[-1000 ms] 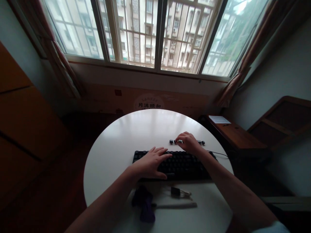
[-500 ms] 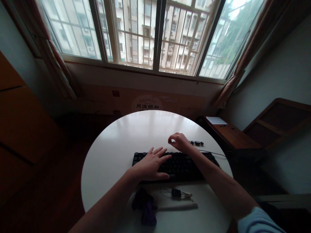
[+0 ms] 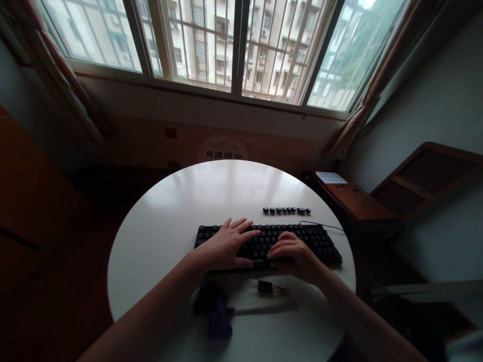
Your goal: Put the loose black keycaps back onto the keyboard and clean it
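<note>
While the left hand (image 3: 228, 245) spreads wide over the long black keyboard (image 3: 263, 242) on the round white table (image 3: 158, 231), the right hand (image 3: 294, 255) curls there, whether gripping anything I can't tell; small black keycaps (image 3: 279, 210) line up beyond.

Daylight is admitted through the far window (image 3: 237, 48), but the room is left dim. Glare is cast on the far part of the white table (image 3: 162, 226); its near part is shaded. The left floor (image 3: 56, 296) is nearly blacked out; picture edges are stretched and softened.
</note>
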Available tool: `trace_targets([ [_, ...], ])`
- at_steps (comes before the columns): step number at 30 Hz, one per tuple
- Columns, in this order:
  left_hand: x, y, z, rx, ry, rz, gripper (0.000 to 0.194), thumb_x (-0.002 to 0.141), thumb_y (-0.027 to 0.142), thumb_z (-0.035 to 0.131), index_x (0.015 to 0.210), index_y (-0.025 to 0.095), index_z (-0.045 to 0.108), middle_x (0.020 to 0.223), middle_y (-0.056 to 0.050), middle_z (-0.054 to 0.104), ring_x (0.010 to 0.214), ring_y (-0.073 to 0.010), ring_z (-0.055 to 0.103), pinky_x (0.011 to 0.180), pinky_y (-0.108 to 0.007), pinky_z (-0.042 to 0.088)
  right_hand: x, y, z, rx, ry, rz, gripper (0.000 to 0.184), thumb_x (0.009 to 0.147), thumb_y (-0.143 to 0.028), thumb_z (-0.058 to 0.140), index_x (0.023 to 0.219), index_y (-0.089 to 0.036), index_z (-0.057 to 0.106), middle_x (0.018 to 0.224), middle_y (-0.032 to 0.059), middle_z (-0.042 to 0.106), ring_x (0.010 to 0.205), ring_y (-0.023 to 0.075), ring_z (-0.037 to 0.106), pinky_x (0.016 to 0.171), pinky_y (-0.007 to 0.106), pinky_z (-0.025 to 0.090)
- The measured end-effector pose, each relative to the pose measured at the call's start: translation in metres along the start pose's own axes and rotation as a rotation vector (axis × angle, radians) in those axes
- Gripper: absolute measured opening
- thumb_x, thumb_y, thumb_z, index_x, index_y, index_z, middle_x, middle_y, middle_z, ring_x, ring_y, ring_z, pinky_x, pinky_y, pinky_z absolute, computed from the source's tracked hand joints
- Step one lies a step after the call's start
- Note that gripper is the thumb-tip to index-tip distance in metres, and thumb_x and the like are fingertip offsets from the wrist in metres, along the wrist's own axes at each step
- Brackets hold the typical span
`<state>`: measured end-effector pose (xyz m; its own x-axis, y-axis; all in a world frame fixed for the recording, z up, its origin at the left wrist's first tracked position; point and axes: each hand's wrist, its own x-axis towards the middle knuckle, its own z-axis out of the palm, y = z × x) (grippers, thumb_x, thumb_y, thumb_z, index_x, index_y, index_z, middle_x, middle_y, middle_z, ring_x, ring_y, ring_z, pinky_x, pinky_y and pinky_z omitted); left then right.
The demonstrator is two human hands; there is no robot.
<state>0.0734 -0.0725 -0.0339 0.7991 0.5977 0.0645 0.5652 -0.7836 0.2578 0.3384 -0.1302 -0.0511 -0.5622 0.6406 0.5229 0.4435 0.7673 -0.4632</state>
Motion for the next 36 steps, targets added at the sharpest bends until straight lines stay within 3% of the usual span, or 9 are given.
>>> trace_targets([
  [11,0.003,-0.002,0.0,-0.07,0.081,-0.018,0.066,0.093,0.055,0.055,0.151,0.031,0.036,0.159,-0.012,0.034,0.145,-0.0331,0.031,0.118,-0.058,0.021,-0.006,0.002,0.001,-0.209,0.004,-0.075,0.009,0.091,-0.032,0.068,0.093,-0.025,0.073,0.098,-0.0013,0.074,0.094,0.0172,0.059,0.088,0.035,0.04],
  [15,0.004,-0.006,-0.002,-0.152,0.171,-0.039,0.055,0.1,0.053,0.04,0.148,0.026,0.042,0.155,-0.012,0.04,0.141,-0.0297,0.036,0.116,-0.052,0.029,-0.006,-0.001,0.0,-0.271,0.005,-0.075,0.008,0.091,-0.03,0.068,0.09,-0.024,0.073,0.093,-0.0014,0.073,0.089,0.0161,0.057,0.085,0.035,0.039],
  [19,0.005,-0.011,-0.002,-0.242,0.27,-0.064,0.057,0.103,0.054,0.03,0.149,0.022,0.04,0.152,-0.012,0.044,0.14,-0.0269,0.039,0.115,-0.048,0.033,-0.006,-0.001,0.002,-0.257,-0.008,-0.078,0.009,0.092,-0.03,0.067,0.091,-0.023,0.073,0.091,-0.0002,0.073,0.083,0.0154,0.057,0.082,0.035,0.039],
  [25,0.006,-0.012,-0.001,-0.267,0.289,-0.073,0.056,0.102,0.052,0.032,0.147,0.02,0.043,0.148,-0.013,0.048,0.137,-0.0267,0.043,0.114,-0.047,0.035,-0.006,0.0,0.002,-0.158,-0.002,-0.052,0.009,0.091,-0.029,0.067,0.089,-0.022,0.073,0.091,0.0006,0.074,0.082,0.015,0.057,0.082,0.034,0.042],
  [36,0.005,-0.007,-0.002,-0.258,0.24,-0.089,0.047,0.101,0.045,0.04,0.142,0.024,0.05,0.147,-0.01,0.05,0.135,-0.0263,0.044,0.113,-0.044,0.037,-0.004,-0.008,0.001,-0.208,-0.037,-0.007,0.017,0.093,-0.029,0.064,0.08,-0.023,0.074,0.088,0.0005,0.074,0.08,0.0147,0.058,0.081,0.034,0.041],
])
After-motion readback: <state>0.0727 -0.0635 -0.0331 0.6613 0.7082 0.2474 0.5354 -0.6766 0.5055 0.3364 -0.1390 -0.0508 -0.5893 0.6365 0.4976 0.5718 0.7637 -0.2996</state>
